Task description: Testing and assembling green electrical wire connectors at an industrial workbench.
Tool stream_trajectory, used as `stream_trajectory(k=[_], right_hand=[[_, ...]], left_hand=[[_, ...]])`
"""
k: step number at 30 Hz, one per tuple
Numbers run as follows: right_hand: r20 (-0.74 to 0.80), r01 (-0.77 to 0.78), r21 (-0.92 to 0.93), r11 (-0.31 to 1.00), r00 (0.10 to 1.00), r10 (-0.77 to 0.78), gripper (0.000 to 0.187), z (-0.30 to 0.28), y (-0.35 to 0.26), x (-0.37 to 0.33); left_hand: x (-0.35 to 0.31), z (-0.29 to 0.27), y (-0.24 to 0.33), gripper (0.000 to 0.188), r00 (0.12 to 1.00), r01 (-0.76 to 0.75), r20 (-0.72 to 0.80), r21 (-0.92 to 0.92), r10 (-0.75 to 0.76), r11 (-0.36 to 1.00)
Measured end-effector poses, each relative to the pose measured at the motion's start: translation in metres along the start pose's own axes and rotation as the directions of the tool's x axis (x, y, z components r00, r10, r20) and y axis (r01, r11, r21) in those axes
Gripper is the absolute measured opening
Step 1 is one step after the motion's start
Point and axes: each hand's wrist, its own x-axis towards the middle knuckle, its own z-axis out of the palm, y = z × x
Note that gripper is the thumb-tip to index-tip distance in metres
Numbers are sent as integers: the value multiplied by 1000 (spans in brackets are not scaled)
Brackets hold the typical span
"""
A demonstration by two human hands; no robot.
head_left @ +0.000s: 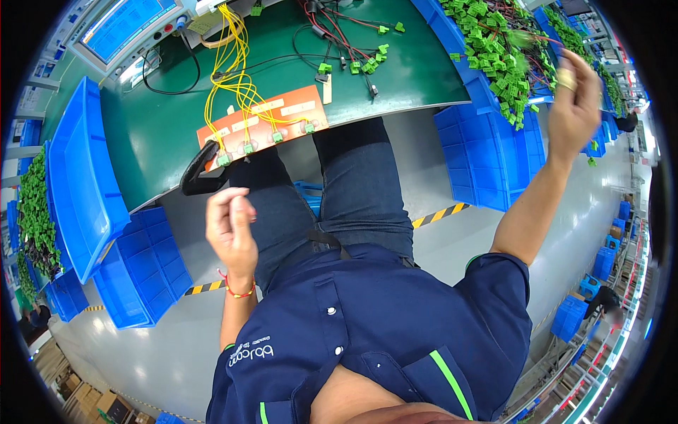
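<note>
My right hand [578, 106] is raised at the far right over a blue bin heaped with green connectors [498, 67]. Its fingers pinch a thin red wire with a blurred green connector [522, 37] at its end. My left hand [233, 230] hovers in front of the table edge, fingers curled in, and nothing shows in it. Just beyond it lies an orange board [265, 119] with several green sockets [277, 136] along its near edge and yellow wires [229, 71] running to it. A black handle-like piece [201, 173] sits at the board's left corner.
The green table [395, 71] carries a loose bundle of black and red cables with green connectors [369, 66]. A test instrument with a screen [127, 28] stands at the back left. Blue bins [88, 177] flank the table on the left and right [487, 152].
</note>
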Motion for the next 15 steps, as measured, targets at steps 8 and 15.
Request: stream_trajectory(k=[8, 15], right_hand=[[-114, -308, -69, 949, 947, 300, 22, -28, 18, -7], [-247, -45, 212, 976, 964, 98, 24, -29, -37, -40]], left_hand=[[0, 13, 4, 9, 981, -7, 192, 97, -11, 995], [-8, 31, 4, 9, 950, 45, 302, 97, -73, 994]])
